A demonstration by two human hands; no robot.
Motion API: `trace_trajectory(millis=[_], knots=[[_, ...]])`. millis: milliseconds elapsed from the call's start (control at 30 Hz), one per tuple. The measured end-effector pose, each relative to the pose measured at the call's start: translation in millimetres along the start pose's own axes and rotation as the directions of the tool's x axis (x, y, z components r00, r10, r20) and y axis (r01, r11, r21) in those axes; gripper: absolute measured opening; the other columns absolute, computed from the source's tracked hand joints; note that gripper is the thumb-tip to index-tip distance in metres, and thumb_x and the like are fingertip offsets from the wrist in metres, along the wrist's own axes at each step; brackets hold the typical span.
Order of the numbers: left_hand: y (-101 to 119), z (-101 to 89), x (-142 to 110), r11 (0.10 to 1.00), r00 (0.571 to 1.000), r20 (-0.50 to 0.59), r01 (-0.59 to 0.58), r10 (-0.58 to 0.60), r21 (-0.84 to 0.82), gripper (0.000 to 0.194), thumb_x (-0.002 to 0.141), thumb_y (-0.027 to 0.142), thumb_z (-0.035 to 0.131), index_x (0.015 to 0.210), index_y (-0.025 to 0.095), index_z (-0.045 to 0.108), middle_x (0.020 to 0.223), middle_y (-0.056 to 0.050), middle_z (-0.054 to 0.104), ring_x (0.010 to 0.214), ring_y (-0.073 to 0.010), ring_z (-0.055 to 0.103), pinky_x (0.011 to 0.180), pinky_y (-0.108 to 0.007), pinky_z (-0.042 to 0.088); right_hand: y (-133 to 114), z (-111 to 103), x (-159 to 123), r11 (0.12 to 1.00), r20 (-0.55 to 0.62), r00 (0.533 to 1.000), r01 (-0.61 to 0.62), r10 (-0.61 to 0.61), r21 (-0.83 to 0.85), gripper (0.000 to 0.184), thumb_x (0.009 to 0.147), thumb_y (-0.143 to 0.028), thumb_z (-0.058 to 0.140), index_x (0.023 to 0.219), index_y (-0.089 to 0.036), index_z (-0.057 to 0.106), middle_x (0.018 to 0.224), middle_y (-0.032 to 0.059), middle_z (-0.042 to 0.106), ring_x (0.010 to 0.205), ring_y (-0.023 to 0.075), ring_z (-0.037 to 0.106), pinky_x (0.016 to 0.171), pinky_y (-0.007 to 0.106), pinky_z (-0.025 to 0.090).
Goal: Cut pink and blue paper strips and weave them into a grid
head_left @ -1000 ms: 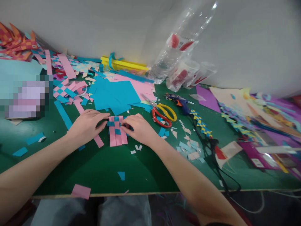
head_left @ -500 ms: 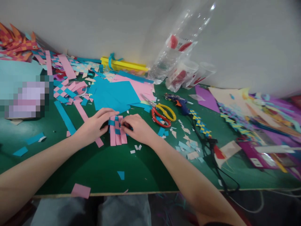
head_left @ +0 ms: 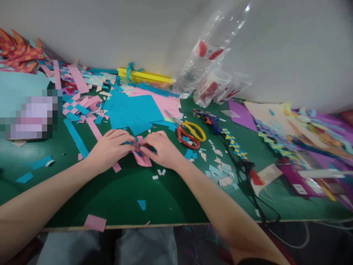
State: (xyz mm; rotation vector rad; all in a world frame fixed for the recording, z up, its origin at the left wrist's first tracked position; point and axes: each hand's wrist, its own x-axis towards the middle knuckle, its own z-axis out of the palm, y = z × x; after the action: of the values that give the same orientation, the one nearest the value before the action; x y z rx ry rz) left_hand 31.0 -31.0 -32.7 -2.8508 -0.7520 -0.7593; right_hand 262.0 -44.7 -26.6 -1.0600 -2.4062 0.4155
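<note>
A small weave of pink and blue paper strips [head_left: 142,159] is held above the green table between my two hands. My left hand [head_left: 111,149] pinches its left side, thumb and fingers closed over the top. On its right edge, my right hand [head_left: 161,148] is also closed, with the thumb and index finger pinching the strips. My fingers cover much of the weave, and its lower pink ends stick out toward me, bunched and tilted. Behind my hands lie blue paper sheets [head_left: 135,110]. Scissors [head_left: 190,134] with red and yellow handles rest just beyond my right hand.
A glue gun [head_left: 212,121] with a black cable lies right of the scissors. Paper scraps [head_left: 224,173] litter the green table [head_left: 118,202]. A plastic bottle [head_left: 211,48] and cups [head_left: 212,86] stand by the wall. A blurred-out phone-like object [head_left: 33,117] sits at left.
My left fingers have moved right and down over the weave, covering more of it. The pink strips, flat and spread before, are now bunched and tilted.
</note>
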Motion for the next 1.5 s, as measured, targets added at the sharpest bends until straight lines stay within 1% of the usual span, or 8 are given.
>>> trace_trajectory(millis=[200,367,667,833,933,1067,1233,1500], knots=[[-5.5,-2.3,0.0,0.895,0.944,-0.031,0.300,-0.328,-0.330,0.024,0.096,0.036,0.052,0.099,0.023,0.072,0.098,-0.005,0.076,0.103,-0.0234,0.067,0.095,-0.042,0.050,-3.8,-10.0,-2.2,0.933,-0.148,0.989,0.065,-0.012,0.354,0.056,0.090,-0.068,0.040,0.107,-0.022,0.067,0.115,0.0072,0.072,0.112,0.0226,0.062,0.101,0.042,0.043],[0.9,-12.0,0.9,0.716,0.806,0.019,0.537,-0.592,-0.446,0.023,0.090,0.040,0.059,0.089,0.023,0.073,0.093,-0.004,0.075,0.092,-0.0236,0.069,0.077,-0.034,0.056,-13.8,-7.3,-1.6,0.900,-0.150,0.958,-0.165,0.243,0.403,0.032,0.084,-0.044,0.065,0.104,-0.020,0.071,0.101,0.0056,0.075,0.093,0.0216,0.069,0.082,0.033,0.053],[3.4,-13.9,6.5,0.441,0.661,0.237,0.683,-0.712,-0.582,0.046,0.081,0.051,0.067,0.115,0.020,0.069,0.087,-0.004,0.077,0.079,-0.0225,0.071,0.073,-0.031,0.059,-18.9,-1.9,3.2,0.606,0.125,0.857,-0.448,0.499,0.657,0.028,0.077,-0.044,0.071,0.083,-0.017,0.075,0.082,0.0037,0.073,0.072,0.0164,0.064,0.064,0.028,0.049],[-0.6,-13.5,2.8,0.460,0.671,0.258,0.691,-0.696,-0.558,0.047,0.084,0.051,0.064,0.124,0.025,0.066,0.090,-0.002,0.077,0.084,-0.0231,0.071,0.078,-0.033,0.059,-9.5,-1.3,2.0,0.541,0.222,0.844,-0.493,0.489,0.682,0.042,0.078,-0.058,0.066,0.075,-0.016,0.072,0.063,0.0000,0.065,0.052,0.0101,0.052,0.053,0.025,0.040],[-1.7,-13.3,0.9,0.483,0.674,0.267,0.701,-0.688,-0.525,0.051,0.086,0.051,0.062,0.131,0.028,0.061,0.094,-0.002,0.077,0.088,-0.0233,0.071,0.081,-0.034,0.058,-3.8,-4.1,-0.8,0.636,0.216,0.851,-0.505,0.478,0.583,0.056,0.085,-0.065,0.051,0.066,-0.016,0.069,0.056,0.0017,0.063,0.049,0.0108,0.053,0.052,0.025,0.040],[-0.8,-11.0,1.5,0.531,0.705,0.336,0.699,-0.625,-0.478,0.060,0.086,0.051,0.059,0.140,0.026,0.051,0.094,-0.003,0.077,0.086,-0.0238,0.071,0.075,-0.035,0.059,-2.9,-7.6,-4.6,0.939,-0.091,0.940,-0.316,0.329,0.137,0.057,0.093,-0.058,0.041,0.056,-0.019,0.061,0.048,0.0025,0.057,0.049,0.0133,0.054,0.055,0.028,0.040],[-2.7,-11.0,5.1,0.708,0.858,0.261,0.512,-0.442,-0.487,0.053,0.095,0.050,0.046,0.139,0.020,0.050,0.119,-0.009,0.070,0.103,-0.0247,0.067,0.084,-0.038,0.056,-1.4,-5.3,-4.5,0.998,-0.361,0.931,-0.067,0.062,-0.002,0.035,0.096,-0.042,0.042,0.085,-0.020,0.068,0.078,0.0076,0.072,0.077,0.0201,0.067,0.074,0.034,0.051],[-7.6,-21.6,-2.2,0.952,0.932,0.247,0.295,-0.267,-0.084,0.063,0.086,0.065,0.054,0.127,0.018,0.059,0.115,-0.012,0.069,0.111,-0.0299,0.061,0.103,-0.046,0.037,3.4,2.2,-1.6,0.982,0.166,0.969,0.187,-0.181,-0.022,0.065,0.089,-0.061,0.052,0.140,-0.021,0.046,0.151,0.0099,0.046,0.142,0.0237,0.039,0.122,0.051,0.017]])
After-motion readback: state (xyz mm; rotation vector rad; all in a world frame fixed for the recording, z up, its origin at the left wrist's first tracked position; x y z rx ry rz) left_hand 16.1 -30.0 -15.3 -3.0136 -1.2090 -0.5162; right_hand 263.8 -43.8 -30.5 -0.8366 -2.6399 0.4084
